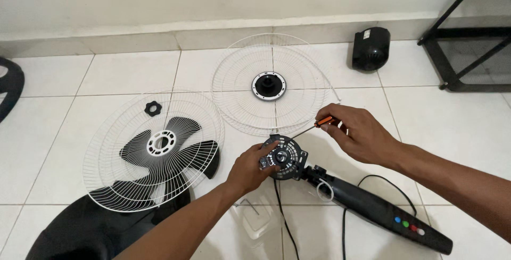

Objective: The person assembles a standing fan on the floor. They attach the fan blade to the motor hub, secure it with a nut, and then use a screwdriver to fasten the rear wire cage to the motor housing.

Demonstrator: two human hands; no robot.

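White wire guard (114,159) w/ black blade (159,159) under it lies far left on the tiled floor (452,127); small black nut (152,108) just above; left hand (250,169) closed round fan motor head (285,156) at centre, floor level; 2nd guard (271,85) behind; right hand (356,132) grips orange-handled screwdriver (311,127), tip at motor; black motor cover (371,48) by wall.

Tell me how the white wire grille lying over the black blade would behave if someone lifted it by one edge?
The white wire grille is thin wire with mostly open gaps, so it is probably light for its width. Lifted by one edge, the broad dish would likely flex and wobble a little. It only rests over the black blade, so it may slide or snag on it.
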